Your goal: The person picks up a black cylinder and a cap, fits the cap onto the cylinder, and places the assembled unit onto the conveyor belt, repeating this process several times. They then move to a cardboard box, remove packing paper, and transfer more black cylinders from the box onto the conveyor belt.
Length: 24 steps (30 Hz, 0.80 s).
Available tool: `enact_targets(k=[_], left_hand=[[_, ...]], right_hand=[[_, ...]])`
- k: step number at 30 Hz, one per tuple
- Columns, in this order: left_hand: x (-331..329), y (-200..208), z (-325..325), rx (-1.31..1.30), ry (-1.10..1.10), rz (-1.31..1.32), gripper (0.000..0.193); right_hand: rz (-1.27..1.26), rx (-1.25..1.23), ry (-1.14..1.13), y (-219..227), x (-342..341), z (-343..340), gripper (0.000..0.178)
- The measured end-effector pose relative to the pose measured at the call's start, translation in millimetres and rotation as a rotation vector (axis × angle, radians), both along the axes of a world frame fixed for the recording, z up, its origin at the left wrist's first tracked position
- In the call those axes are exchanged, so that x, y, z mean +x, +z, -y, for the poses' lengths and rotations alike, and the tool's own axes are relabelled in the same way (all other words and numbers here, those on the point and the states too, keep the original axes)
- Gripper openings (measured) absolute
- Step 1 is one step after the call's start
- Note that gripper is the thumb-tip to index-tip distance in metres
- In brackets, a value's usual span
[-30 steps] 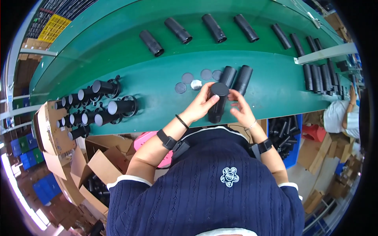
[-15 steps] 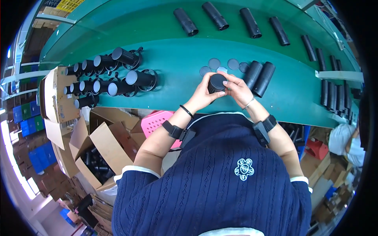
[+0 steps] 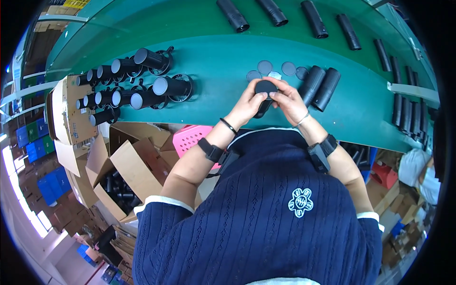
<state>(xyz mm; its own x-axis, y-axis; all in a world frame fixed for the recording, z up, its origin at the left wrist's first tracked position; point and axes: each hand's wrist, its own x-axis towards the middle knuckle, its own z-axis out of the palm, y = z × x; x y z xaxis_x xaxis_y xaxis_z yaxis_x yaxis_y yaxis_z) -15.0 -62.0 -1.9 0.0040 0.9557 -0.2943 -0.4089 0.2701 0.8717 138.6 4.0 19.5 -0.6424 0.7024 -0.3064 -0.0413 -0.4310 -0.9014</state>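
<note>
A black cylindrical tube (image 3: 261, 110) with a flat round dark disc (image 3: 265, 87) on its upper end is held between my two hands. My left hand (image 3: 246, 103) closes around it from the left, thumb at the disc's edge. From the right, my right hand (image 3: 290, 101) grips it too, its thumb against the same edge. Just beyond my fingers lie several loose grey round discs (image 3: 265, 67) and a paler one (image 3: 274, 74). Two black ribbed tubes (image 3: 327, 89) lie side by side to the right of my right hand.
Rows of black cylinders with ring-shaped parts (image 3: 172, 87) occupy the left of the green table (image 3: 223, 61). More black tubes (image 3: 314, 19) lie along the far side and at the right. Cardboard boxes (image 3: 137, 159), one containing black parts, and a pink perforated stool (image 3: 190, 137) stand below the near edge.
Both thumbs have shifted onto the near edge of the disc, and the tube now tilts so its lower body shows. The whole view has shifted slightly.
</note>
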Motion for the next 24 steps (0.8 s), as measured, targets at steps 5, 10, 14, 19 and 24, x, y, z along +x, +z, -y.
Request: enact_targets(k=[5, 10, 14, 19, 24], left_hand=[[-8.8, 6.0, 6.3, 0.155, -0.167, -0.348, 0.071], [-8.3, -0.7, 12.9, 0.221, -0.177, -0.460, 0.068], [-5.4, 4.9, 11.6, 0.302, -0.144, -0.518, 0.063], [-3.4, 0.0, -1.4, 0.292, -0.090, -0.586, 0.057], [-23.4, -12.7, -31.4, 0.249, -0.204, -0.603, 0.061]], right_hand=[[-0.107, -0.203, 0.094, 1.3, 6.9, -3.4, 0.047], [0.004, 0.106, 0.196, 12.3, 15.9, 10.0, 0.066], [0.193, 0.429, 0.226, 12.0, 15.1, 5.1, 0.074], [0.296, 0.574, 0.031, 6.8, 1.6, 0.8, 0.061], [0.298, 0.484, 0.030, -11.5, -4.6, -16.8, 0.059]])
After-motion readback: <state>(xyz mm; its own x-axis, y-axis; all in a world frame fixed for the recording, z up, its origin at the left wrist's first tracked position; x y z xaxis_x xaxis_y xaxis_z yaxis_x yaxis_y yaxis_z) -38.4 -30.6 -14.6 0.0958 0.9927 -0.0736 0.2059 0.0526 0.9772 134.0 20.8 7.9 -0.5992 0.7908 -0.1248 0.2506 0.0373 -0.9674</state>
